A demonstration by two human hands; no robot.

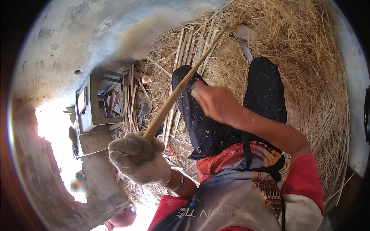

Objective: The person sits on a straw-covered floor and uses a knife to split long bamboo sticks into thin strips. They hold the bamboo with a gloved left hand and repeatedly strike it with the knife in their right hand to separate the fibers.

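A long pale-brown bamboo strip (168, 103) slants up and to the right across the view, past my left knee, its far end over the straw-like shavings. My left hand (138, 158), in a thick grey-beige work glove, is closed around its near end. My bare right hand (216, 104) is beside the middle of the strip, above my left thigh, its fingers curled and slightly blurred. Something small and dark shows at its fingertips against the strip; I cannot make out what it is.
Straw-like shavings (308, 57) cover the floor around my legs. Several split bamboo lengths (186, 44) lie beyond my left knee. A flat-bladed tool (246, 52) lies near my right knee. At the left, a wooden box frame (90, 104) holds scraps beside a stained wall (84, 46).
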